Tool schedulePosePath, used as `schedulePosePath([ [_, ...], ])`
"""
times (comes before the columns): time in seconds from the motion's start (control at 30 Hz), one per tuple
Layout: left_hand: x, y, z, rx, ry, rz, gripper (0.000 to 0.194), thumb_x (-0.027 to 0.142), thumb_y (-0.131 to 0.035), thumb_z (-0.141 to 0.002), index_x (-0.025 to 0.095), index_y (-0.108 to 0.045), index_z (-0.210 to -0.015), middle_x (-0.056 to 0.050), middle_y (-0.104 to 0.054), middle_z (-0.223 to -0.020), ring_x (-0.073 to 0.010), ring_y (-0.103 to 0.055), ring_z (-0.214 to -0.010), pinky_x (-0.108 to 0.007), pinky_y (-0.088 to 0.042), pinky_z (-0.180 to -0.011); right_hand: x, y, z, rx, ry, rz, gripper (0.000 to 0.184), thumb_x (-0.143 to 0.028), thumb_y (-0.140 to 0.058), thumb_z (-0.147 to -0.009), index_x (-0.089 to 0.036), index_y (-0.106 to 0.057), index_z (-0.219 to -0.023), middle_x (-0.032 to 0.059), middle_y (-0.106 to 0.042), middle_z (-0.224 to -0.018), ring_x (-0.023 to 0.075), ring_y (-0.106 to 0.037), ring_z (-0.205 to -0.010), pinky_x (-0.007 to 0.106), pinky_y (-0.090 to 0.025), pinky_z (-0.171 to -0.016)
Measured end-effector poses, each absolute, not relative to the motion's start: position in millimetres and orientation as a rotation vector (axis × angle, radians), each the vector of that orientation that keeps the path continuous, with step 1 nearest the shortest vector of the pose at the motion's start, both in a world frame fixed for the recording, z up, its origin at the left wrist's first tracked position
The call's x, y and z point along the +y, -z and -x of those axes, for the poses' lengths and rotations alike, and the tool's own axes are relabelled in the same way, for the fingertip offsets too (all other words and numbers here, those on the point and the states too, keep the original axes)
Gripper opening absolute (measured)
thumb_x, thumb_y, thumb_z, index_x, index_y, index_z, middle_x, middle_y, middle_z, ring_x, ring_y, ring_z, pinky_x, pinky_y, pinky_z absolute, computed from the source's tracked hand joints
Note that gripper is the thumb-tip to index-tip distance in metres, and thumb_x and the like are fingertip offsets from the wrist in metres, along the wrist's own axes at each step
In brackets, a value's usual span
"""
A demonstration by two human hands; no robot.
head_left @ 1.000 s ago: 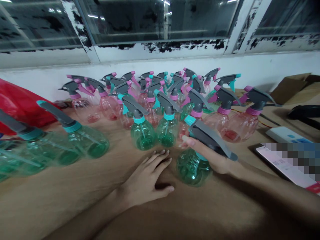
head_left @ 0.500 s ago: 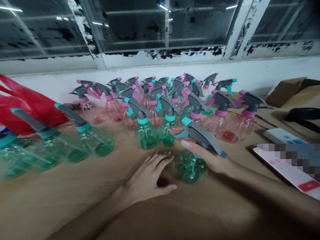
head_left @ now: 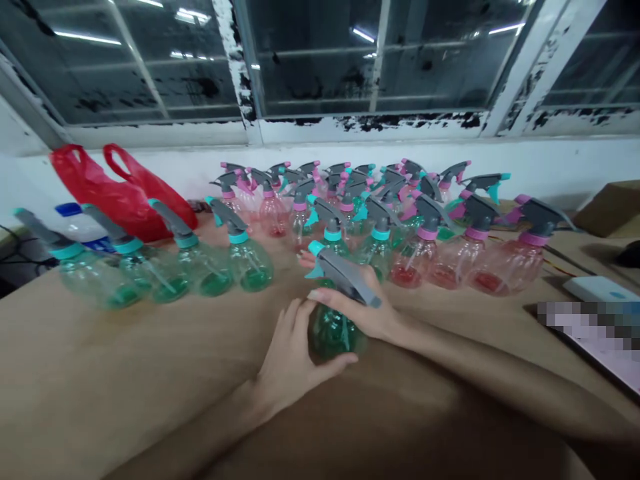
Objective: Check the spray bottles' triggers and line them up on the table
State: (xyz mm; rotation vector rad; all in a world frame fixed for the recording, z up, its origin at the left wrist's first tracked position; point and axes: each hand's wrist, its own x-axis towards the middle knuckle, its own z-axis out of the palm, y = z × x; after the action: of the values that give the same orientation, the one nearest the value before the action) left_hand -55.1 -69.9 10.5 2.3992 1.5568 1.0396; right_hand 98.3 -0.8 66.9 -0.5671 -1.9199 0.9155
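Observation:
In front of me stands a green spray bottle (head_left: 336, 333) with a grey trigger head and turquoise collar and nozzle. My right hand (head_left: 375, 312) is closed about its neck, below the head, thumb across the near side. My left hand (head_left: 286, 360) cups the body from the left, thumb along the front near the base and fingers curled round the far side. Another green spray bottle (head_left: 251, 265) stands left of my hands, at the end of a row. Beyond my right hand is a pink spray bottle (head_left: 415, 263).
Several pink and green spray bottles crowd the back near the wall. At the left are a red plastic bag (head_left: 135, 200) and a blue-capped bottle (head_left: 83, 223). A phone (head_left: 595, 340), a white box (head_left: 600, 289) and a cardboard box (head_left: 610, 210) lie at the right.
My view has swung left. My right hand has brought the spray bottle leftward to my left hand, which was flat and apart from it and now cups its body.

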Motion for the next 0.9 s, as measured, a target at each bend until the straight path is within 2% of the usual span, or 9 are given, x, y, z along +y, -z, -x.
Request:
schedulePosePath([
  [0.13, -78, -17, 80, 1.693, -1.099, -2.544, 0.061, 0.053, -0.06, -0.082, 0.019, -0.036, -0.126, -0.014, -0.055, -0.115, -0.0344, -0.051, -0.111, -0.053, -0.041, -0.091, -2, -73, -68, -2.013, -0.895, 0.545, 0.042, -0.052, -0.065, -0.074, -0.024, -0.065, -0.106, -0.0044, -0.058, -0.065, 0.0121, -0.05, -0.055, 0.027, -0.041, -0.05],
  [0.2, -76, -22, 92, 1.756, -1.123, -2.617, 0.055, 0.051, -0.06, -0.082, 0.015, -0.041, -0.12, -0.014, -0.058, -0.109, -0.0341, -0.053, -0.107, -0.052, -0.041, -0.091, -1, -74, -60, -2.008, -0.859, 0.574, 0.044, -0.05, -0.07, -0.07, -0.021, -0.064, -0.101, -0.0056, -0.054, -0.061, 0.0112, -0.048, -0.053, 0.026, -0.039, -0.048],
  [0.3, -67, -30, 108, 1.811, -1.095, -2.685, 0.049, 0.049, -0.06, -0.083, 0.013, -0.047, -0.113, -0.014, -0.06, -0.103, -0.033, -0.054, -0.103, -0.05, -0.04, -0.09, 1, -74, -55, -2.012, -0.74, 0.673, 0.037, -0.047, -0.071, -0.071, -0.019, -0.061, -0.093, -0.0015, -0.062, -0.073, 0.0145, -0.056, -0.066, 0.028, -0.045, -0.06],
  [0.4, -54, -37, 118, 1.857, -1.06, -2.704, 0.052, 0.05, -0.059, -0.083, 0.014, -0.048, -0.119, -0.014, -0.06, -0.11, -0.0318, -0.054, -0.103, -0.048, -0.04, -0.087, 2, -72, -56, -2.054, -0.587, 0.825, 0.038, -0.048, -0.067, -0.074, -0.018, -0.058, -0.095, 0.0044, -0.065, -0.089, 0.0192, -0.06, -0.079, 0.034, -0.049, -0.07],
  [0.53, -38, -44, 121, 1.955, -0.97, -2.763, 0.055, 0.052, -0.059, -0.082, 0.012, -0.052, -0.119, -0.014, -0.063, -0.109, -0.0326, -0.056, -0.099, -0.046, -0.039, -0.082, 8, -72, -61, -2.106, -0.449, 0.94, 0.059, -0.05, -0.067, -0.075, -0.013, -0.051, -0.118, 0.0125, -0.062, -0.113, 0.0238, -0.06, -0.098, 0.039, -0.05, -0.082],
  [0.6, -32, -46, 120, 1.996, -0.944, -2.786, 0.056, 0.052, -0.06, -0.082, 0.01, -0.053, -0.119, -0.014, -0.064, -0.105, -0.033, -0.057, -0.097, -0.045, -0.038, -0.08, 13, -74, -66, -2.109, -0.443, 0.996, 0.066, -0.05, -0.067, -0.075, -0.014, -0.048, -0.127, 0.0134, -0.062, -0.118, 0.0238, -0.062, -0.099, 0.039, -0.052, -0.081],
  [0.67, -26, -47, 119, 2.038, -0.94, -2.788, 0.056, 0.051, -0.059, -0.081, 0.009, -0.054, -0.117, -0.013, -0.066, -0.099, -0.0336, -0.057, -0.094, -0.045, -0.038, -0.077, 16, -78, -73, -2.105, -0.444, 1.049, 0.057, -0.047, -0.065, -0.077, -0.016, -0.053, -0.123, 0.0108, -0.067, -0.109, 0.0224, -0.065, -0.092, 0.038, -0.053, -0.077],
  [0.77, -19, -48, 117, 2.108, -0.926, -2.768, 0.051, 0.05, -0.059, -0.082, 0.009, -0.057, -0.112, -0.013, -0.067, -0.093, -0.035, -0.057, -0.094, -0.045, -0.038, -0.077, 18, -89, -88, -2.111, -0.407, 1.094, 0.034, -0.045, -0.062, -0.081, -0.02, -0.065, -0.104, 0.0051, -0.073, -0.093, 0.0202, -0.067, -0.082, 0.036, -0.053, -0.073],
  [0.9, -11, -52, 117, 2.148, -0.842, -2.79, 0.049, 0.047, -0.059, -0.083, 0.008, -0.058, -0.112, -0.014, -0.066, -0.093, -0.0367, -0.054, -0.095, -0.047, -0.036, -0.078, 19, -109, -107, -2.07, -0.227, 1.069, 0.021, -0.039, -0.062, -0.083, -0.02, -0.069, -0.089, 0.0014, -0.073, -0.078, 0.0166, -0.067, -0.07, 0.03, -0.051, -0.066],
])
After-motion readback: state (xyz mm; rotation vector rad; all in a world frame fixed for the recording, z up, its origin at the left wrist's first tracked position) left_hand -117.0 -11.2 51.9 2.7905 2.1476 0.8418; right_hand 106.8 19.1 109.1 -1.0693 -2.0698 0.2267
